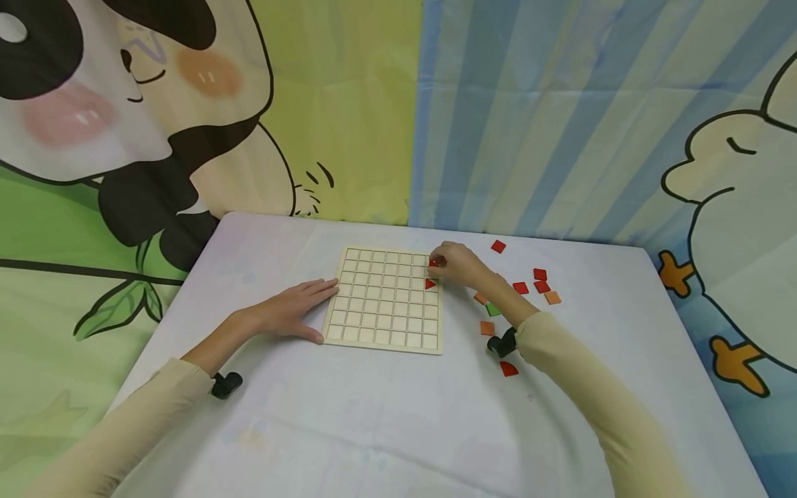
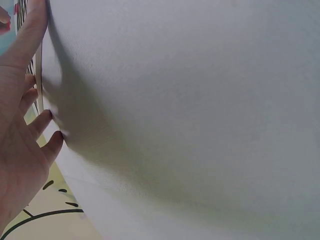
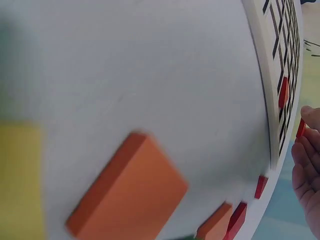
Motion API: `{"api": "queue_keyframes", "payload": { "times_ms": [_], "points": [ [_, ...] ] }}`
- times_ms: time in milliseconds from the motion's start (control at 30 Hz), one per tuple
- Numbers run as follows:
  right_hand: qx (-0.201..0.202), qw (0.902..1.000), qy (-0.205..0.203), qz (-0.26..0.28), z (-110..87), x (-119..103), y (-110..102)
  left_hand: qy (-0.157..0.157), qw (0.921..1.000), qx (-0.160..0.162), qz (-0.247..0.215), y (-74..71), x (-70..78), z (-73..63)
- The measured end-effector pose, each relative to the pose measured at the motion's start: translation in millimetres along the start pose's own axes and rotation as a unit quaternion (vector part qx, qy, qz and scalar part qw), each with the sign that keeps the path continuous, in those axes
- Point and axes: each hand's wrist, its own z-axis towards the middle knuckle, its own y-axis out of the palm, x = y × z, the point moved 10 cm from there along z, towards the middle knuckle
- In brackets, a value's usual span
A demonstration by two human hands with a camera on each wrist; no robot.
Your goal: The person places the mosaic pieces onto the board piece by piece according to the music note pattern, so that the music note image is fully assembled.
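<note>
A pale wooden grid board with square cells lies on the white table. My left hand rests against its left edge, fingers straight, thumb at the near-left corner. At the board's far right corner, my right hand pinches a small red tile between thumb and finger. The fingers hide much of that tile in the head view. Just nearer on the board, a red triangular tile sits in a cell of the right-hand column.
Right of the board are scattered several red tiles, orange tiles and a green tile. A red quarter-round tile lies nearest me. A yellow piece shows in the right wrist view. Behind the table hangs a cartoon-printed cloth.
</note>
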Motion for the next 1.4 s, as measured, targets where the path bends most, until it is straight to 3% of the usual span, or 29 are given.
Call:
{"api": "queue_keyframes", "payload": {
  "times_ms": [400,667,967,1167,1400],
  "points": [
    [-0.048,0.9987,-0.001,-0.019,17.7,-17.4,25.0,0.006,1.0,-0.002,0.0,3.5,-1.1,2.1],
    [-0.044,0.999,0.003,-0.003,17.2,-23.9,23.3,0.009,0.9999,0.002,0.007,1.9,-1.3,3.1],
    [-0.034,0.9981,-0.027,-0.045,17.6,-29.0,23.1,0.012,0.9999,0.001,0.005,0.2,-0.3,2.0],
    [-0.005,0.9999,-0.003,0.009,11.7,-16.8,-1.2,0.003,1.0,-0.002,0.0,1.0,-2.7,1.6],
    [0.001,0.9989,0.04,-0.024,2.0,18.9,-20.2,0.001,1.0,-0.004,0.002,4.6,-5.6,1.9]
  ]
}}
